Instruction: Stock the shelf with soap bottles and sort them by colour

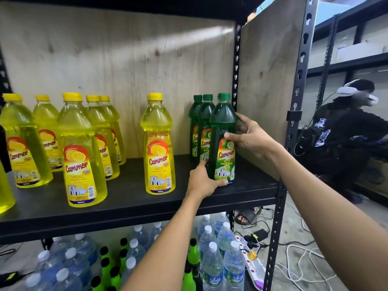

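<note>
On the black shelf, three green soap bottles stand in a row at the right end, against the wooden side panel. Both hands hold the front green bottle, which stands upright on the shelf. My left hand grips its base, and my right hand wraps its upper body from the right. A single yellow soap bottle stands in the middle. Several more yellow bottles are grouped at the left.
Below the shelf stand water bottles and bright green bottles with black caps. A power strip and cables lie on the floor at the right. A person with a headset crouches beyond the black upright post.
</note>
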`<state>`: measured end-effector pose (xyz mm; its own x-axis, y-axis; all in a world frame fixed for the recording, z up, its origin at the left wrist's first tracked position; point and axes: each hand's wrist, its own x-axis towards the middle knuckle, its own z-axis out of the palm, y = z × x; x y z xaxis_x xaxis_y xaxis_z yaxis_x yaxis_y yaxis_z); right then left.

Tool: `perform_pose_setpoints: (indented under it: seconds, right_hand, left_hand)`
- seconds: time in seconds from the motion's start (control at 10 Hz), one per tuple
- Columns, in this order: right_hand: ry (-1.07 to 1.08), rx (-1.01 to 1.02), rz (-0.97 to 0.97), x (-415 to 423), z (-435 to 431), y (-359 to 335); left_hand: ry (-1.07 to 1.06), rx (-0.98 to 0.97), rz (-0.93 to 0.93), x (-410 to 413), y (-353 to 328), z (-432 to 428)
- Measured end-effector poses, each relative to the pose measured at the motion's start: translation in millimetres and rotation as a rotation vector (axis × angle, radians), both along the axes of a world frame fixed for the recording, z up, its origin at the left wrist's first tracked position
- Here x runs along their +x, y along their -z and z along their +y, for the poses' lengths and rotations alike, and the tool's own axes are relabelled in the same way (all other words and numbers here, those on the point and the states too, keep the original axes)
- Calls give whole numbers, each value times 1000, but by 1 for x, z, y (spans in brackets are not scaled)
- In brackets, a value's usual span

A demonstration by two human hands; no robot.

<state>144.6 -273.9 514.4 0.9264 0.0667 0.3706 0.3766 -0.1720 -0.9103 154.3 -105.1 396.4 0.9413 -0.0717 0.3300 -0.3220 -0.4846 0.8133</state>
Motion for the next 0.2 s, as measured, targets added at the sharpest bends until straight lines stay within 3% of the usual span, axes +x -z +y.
perform_pose_setpoints:
  seconds: [0.1,0.2]
  right_hand:
    - [123,58,-53,-12,7,4]
    - [460,93,-199,-49,17,51]
  left_hand:
    - [-4,-48,19,-15,-14,-1]
    - [-4,-78,-65,-64,11,9]
